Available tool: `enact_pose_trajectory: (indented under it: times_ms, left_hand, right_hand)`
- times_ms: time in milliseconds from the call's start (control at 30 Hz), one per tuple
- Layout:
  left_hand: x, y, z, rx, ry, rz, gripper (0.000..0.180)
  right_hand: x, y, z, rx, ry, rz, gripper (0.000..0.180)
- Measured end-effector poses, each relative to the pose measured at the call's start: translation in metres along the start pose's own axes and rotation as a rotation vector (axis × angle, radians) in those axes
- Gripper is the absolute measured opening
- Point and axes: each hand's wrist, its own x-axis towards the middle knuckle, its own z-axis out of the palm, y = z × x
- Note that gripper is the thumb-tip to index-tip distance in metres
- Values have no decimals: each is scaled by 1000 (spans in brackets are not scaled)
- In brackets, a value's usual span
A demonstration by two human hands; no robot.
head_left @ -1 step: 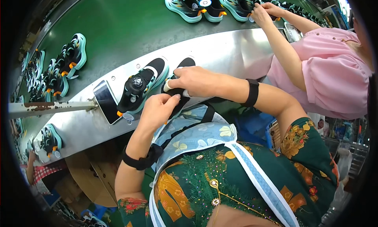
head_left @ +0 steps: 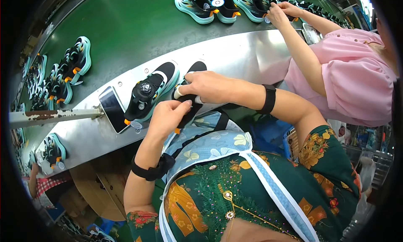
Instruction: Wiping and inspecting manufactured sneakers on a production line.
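Note:
In front of me stands a black sneaker [head_left: 196,67] with a mint sole, its upper largely covered by my hands. My right hand [head_left: 208,87] is curled over its opening, with white covers on fingertips, gripping it. My left hand [head_left: 168,118] is closed in a pinch at the near side of the same shoe; what the fingertips hold is too small to make out. Just left stands the matching black-and-mint sneaker [head_left: 142,96], apart from both hands, with a shiny dark round piece on top and an orange heel loop.
A black-screened phone [head_left: 112,109] lies on the metal ledge [head_left: 235,51] beside a chipped white post [head_left: 54,115]. The green belt [head_left: 121,24] carries several sneakers [head_left: 79,57]. At right, a co-worker in a pink top [head_left: 348,74] handles shoes. A cardboard box [head_left: 98,187] stands below the ledge.

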Motion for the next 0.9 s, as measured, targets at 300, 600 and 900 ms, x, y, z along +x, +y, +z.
enact_pose_trajectory:
  times_ms: [300, 600, 900]
  left_hand:
    - [-8, -4, 10, -883, -184, -206, 36]
    - [0, -22, 18, -936, -207, -204, 19]
    - [2, -31, 24, -945, -237, -176, 21]
  right_hand:
    - [-1, 8, -22, 383, -250, 18, 54]
    - [-9, 21, -7, 457, 61, -47, 35]
    - [-12, 7, 3, 433, 241, 78, 29]
